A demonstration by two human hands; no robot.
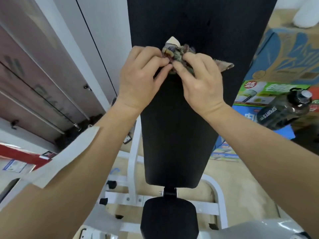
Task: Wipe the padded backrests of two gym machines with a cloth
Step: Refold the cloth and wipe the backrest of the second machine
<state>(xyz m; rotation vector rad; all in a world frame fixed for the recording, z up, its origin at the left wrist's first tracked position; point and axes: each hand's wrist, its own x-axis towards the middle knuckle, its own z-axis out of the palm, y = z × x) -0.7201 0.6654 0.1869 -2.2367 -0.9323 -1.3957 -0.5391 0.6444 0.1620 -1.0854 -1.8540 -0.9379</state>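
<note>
A long black padded backrest point(179, 128) runs up the middle of the view, with a small black seat pad point(169, 218) below it. In front of the backrest's upper half I hold a crumpled, multicoloured cloth point(179, 52) between both hands. My left hand point(141, 78) pinches the cloth's left side with curled fingers. My right hand point(200, 80) grips its right side, and a loose corner sticks out past it to the right. Whether the cloth touches the pad cannot be told.
The bench stands on a white metal frame point(133, 171). Grey wall panels and cables point(51, 94) lie to the left. Printed cardboard boxes point(276, 66) and a dark sports bottle point(283, 109) sit to the right. A red-edged box point(20, 156) lies lower left.
</note>
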